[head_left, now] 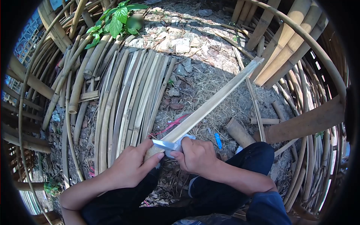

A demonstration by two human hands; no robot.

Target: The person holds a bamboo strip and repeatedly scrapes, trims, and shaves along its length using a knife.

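Observation:
A long split bamboo strip (212, 107) slants from between my hands up to the far right. My left hand (131, 165) is closed around its near end, with the thumb along the strip. In my right hand (197, 155) is a knife (165, 144), its shiny blade lying across the strip and pointing left toward my left fingers. The knife's handle is hidden in my fist. Some whitish material, perhaps cloth or plastic, shows under the strip and beside my right fingers; I cannot tell which.
Split bamboo strips (129, 101) lie in a row on the left. A cut bamboo piece (239, 132) and a blue object (218, 141) lie right of my hands. Bamboo poles (300, 37) and curved bamboo frames surround me. A leafy plant (120, 18) grows at the far left.

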